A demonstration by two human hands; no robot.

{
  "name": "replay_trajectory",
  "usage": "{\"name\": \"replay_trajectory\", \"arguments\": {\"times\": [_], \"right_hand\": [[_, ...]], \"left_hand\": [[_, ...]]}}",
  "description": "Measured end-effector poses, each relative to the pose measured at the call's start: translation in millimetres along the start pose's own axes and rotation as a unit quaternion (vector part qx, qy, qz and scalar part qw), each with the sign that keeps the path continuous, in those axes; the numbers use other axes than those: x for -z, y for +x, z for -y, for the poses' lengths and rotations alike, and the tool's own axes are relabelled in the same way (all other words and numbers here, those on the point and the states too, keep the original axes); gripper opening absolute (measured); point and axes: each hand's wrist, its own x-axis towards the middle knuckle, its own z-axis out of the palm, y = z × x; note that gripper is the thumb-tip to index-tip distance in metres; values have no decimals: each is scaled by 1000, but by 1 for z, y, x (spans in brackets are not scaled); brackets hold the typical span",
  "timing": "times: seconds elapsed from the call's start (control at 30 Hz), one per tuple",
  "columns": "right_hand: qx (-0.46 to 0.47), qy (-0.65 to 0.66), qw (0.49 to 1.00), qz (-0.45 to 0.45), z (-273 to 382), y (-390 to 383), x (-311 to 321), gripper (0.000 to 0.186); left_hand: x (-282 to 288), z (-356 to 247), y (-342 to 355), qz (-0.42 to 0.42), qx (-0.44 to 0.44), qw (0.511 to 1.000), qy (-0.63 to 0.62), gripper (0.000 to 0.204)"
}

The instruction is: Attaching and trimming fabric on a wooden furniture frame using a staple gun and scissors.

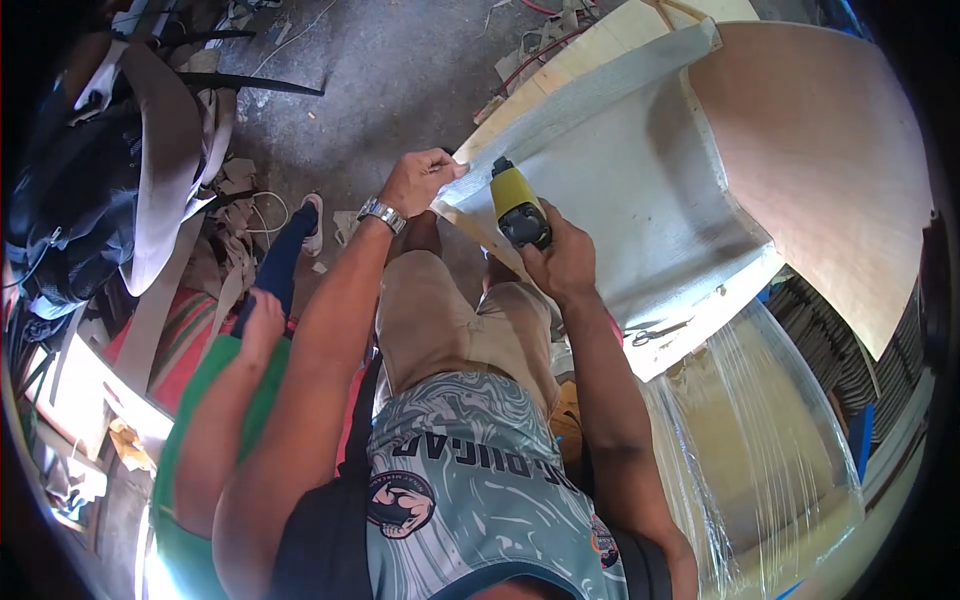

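Note:
My left hand (425, 180), with a metal watch on the wrist, is closed in a pinch at the near left corner of a light grey fabric cover (640, 170). This fabric lies over a wide panel with a pale wooden edge (570, 85). In my right hand (565, 255) is a yellow-green and black hand-held power tool (515, 200), gripped at its black end. The tool is just right of my left hand, above the near edge of the panel; whether it touches the fabric I cannot tell.
A curved plywood sheet (810, 140) stands at the right. Scissors (655, 335) lie by the fabric's near edge. Below is a plastic-wrapped cushioned piece (760, 430). At my left sits another person in green (225, 410), a hand (262, 322) raised. A black bag (75, 190) and scraps lie beyond.

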Motion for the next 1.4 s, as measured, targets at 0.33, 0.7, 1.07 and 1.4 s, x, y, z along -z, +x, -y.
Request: {"name": "replay_trajectory", "arguments": {"times": [0.33, 0.7, 1.07, 1.4], "right_hand": [[25, -1, 1000, -3, 7, -17, -16, 62], [-25, -35, 999, 9, 30, -22, -30, 65], [-67, -105, 991, 52, 32, -48, -60, 71], [-261, 93, 960, -50, -40, -187, -21, 55]], "left_hand": [[12, -11, 8, 91, -16, 995, 48, 31], [21, 0, 15, 139, -26, 990, 26, 31], [35, -15, 53, -1, -19, 999, -44, 24], [-91, -160, 140, -36, -173, 961, 212, 48]]}}
